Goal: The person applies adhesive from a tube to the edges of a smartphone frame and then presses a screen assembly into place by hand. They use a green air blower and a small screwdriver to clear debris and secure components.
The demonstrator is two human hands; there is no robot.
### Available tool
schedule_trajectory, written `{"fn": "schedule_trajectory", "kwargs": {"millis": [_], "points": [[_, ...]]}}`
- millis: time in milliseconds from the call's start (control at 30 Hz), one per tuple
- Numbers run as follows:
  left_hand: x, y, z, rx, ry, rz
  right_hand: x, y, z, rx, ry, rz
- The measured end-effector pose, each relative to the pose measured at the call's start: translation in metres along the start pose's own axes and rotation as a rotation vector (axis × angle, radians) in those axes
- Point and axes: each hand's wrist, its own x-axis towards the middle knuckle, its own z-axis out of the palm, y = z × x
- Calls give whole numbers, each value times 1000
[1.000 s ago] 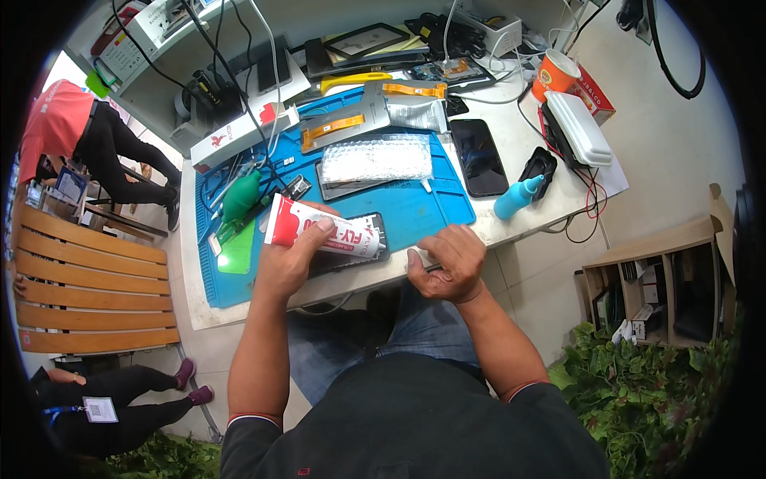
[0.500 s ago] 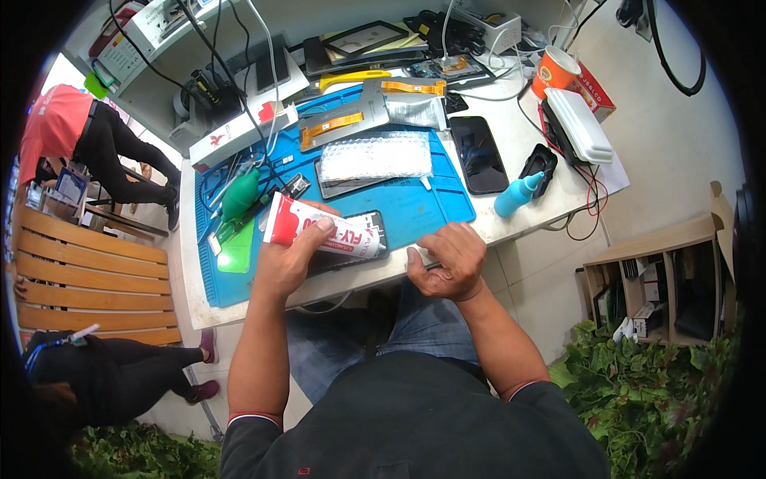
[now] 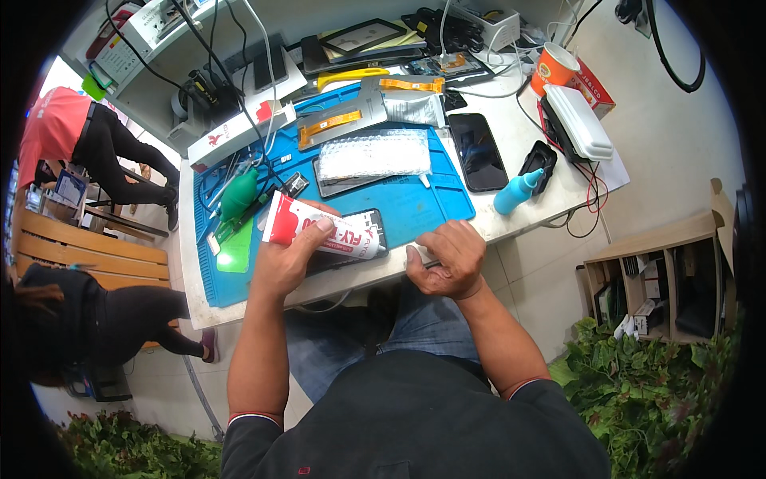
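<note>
My left hand (image 3: 281, 259) is closed round a white and red squeeze tube (image 3: 339, 235), its thumb lying along the side. Beneath the tube, at the front of the blue work mat (image 3: 415, 203), a dark phone with its inner parts exposed (image 3: 370, 227) shows in part. My right hand (image 3: 448, 259) hangs at the table's front edge with its fingers curled in and the thumb pointing left. Whatever those fingers hold, if anything, is hidden. A small white nozzle tip (image 3: 424, 182) lies on the mat between the hands and a bubble-wrapped pack (image 3: 375, 156).
A green air blower (image 3: 239, 195) and a green card (image 3: 234, 254) rest at left. To the right are a black phone (image 3: 477, 152), a light-blue bottle (image 3: 517, 191) and an orange cup (image 3: 554, 68). Flat screen parts (image 3: 343, 120) lie behind. Another person (image 3: 104, 311) passes a wooden bench (image 3: 88, 239).
Both my hands and the tube keep nearly the same pose. At the lower left, the passing person has shifted upward in the picture, now covering more of the bench.
</note>
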Motion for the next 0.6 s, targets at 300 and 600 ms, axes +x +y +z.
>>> {"fn": "schedule_trajectory", "kwargs": {"millis": [300,600], "points": [[1,1,-1,-1,-10,-8,-3,2,1,-4,0,-1],[2,3,-2,8,-22,-21,-3,3,1,1,5,-8]]}}
